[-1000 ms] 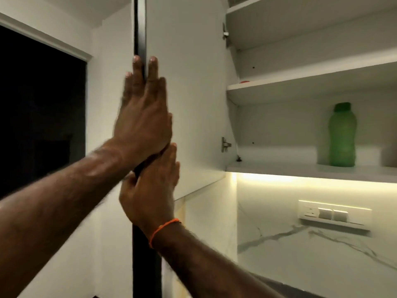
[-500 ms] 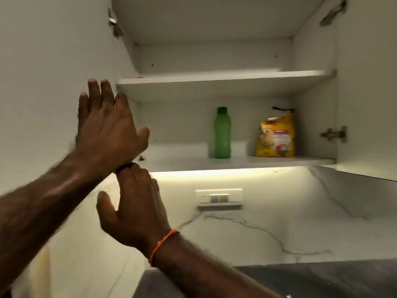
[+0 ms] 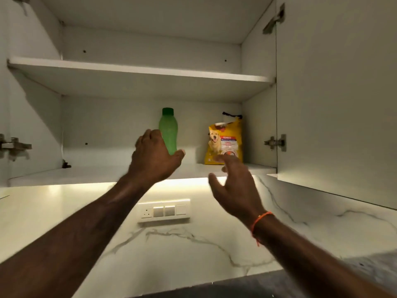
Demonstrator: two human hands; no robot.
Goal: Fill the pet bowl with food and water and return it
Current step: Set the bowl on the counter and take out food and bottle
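Up on the shelf [image 3: 111,172], "ADULT" marks the yellow dog-food bag [image 3: 224,143]; left hand [image 3: 153,157] and right hand [image 3: 234,186] grips spread, holding nothing.

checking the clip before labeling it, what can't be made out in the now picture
- Head view: the lower part of the green bottle is hidden behind the left hand, so whether the fingers touch it cannot be told.
- The right hand covers the lower edge of the dog food bag; its fingertips are blurred, so contact is unclear.
- The bag's small print is too small to read.
- No pet bowl is in view.
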